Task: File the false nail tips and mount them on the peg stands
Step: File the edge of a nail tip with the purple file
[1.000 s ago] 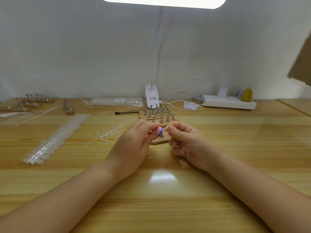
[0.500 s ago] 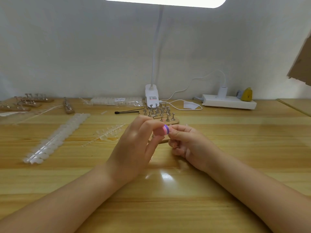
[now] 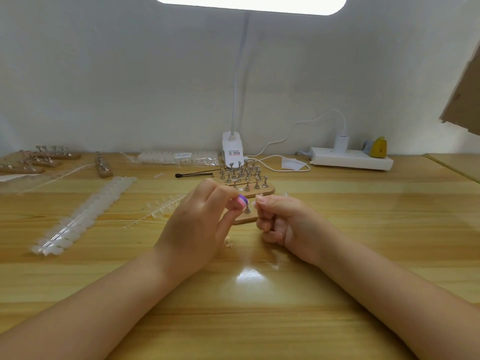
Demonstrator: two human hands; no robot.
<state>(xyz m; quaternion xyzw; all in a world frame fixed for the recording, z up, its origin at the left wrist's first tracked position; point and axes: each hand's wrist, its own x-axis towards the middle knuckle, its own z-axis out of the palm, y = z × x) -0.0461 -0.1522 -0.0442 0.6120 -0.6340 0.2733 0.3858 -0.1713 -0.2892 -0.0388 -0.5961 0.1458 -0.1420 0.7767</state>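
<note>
There is just one view, taken from the person's head, looking forward and down across the pale wooden tabletop [image 3: 363, 255] toward the white wall [image 3: 104, 74] (a wide-angle lens, so the edges bow). Both forearms reach in from the bottom, close to the lens.

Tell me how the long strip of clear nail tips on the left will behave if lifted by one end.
The strip of nail tips looks thin and long, so it would probably sag and flex. Being clear plastic, it is likely very light. Tips may snap off its thin runner if it is bent.
</note>
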